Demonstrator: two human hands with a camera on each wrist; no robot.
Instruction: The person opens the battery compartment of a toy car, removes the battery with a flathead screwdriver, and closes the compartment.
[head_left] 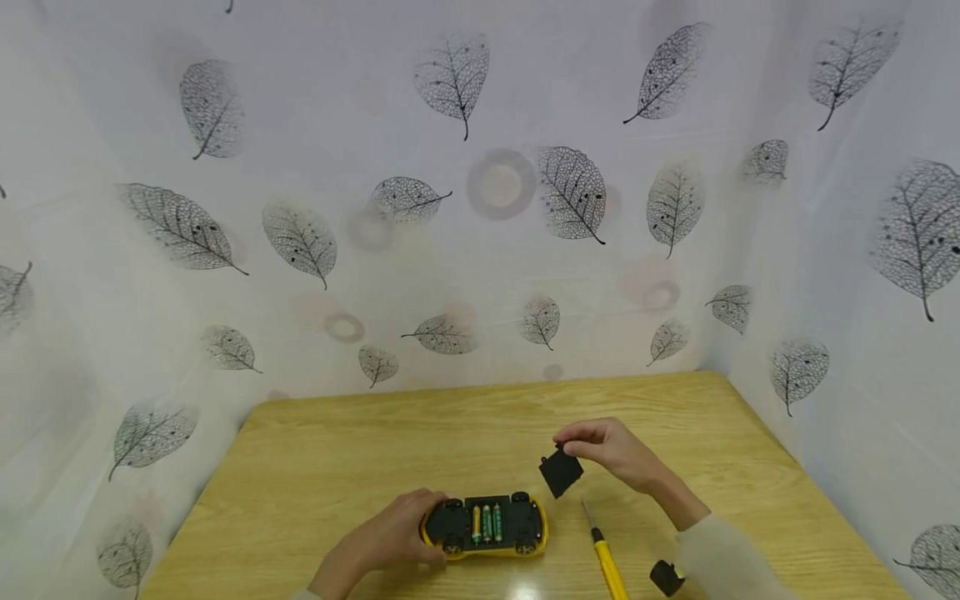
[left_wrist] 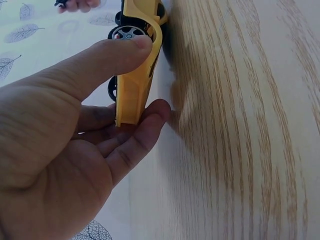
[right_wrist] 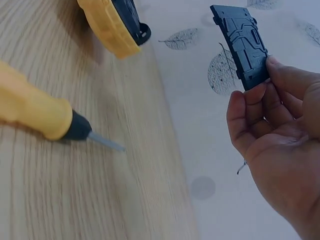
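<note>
A yellow toy car (head_left: pixel 447 527) lies upside down on the table, its black underside up. Several batteries (head_left: pixel 487 523) sit side by side in its uncovered compartment. My left hand (head_left: pixel 397 532) grips one end of the car, thumb against the side by a wheel (left_wrist: pixel 129 34) and fingers round the far side. Between thumb and fingertips, my right hand (head_left: pixel 611 452) pinches a black battery cover (head_left: pixel 561 472) by one edge, raised to the right of the car. Moulded ridges show on the cover's face in the right wrist view.
A yellow-handled screwdriver (head_left: pixel 608 567) lies right of the car, its tip pointing away from me. Near the right sleeve (head_left: pixel 723 558) is a small black object (head_left: pixel 665 577). Leaf-printed cloth (head_left: pixel 495 267) hangs behind the wooden table (head_left: pixel 337 442).
</note>
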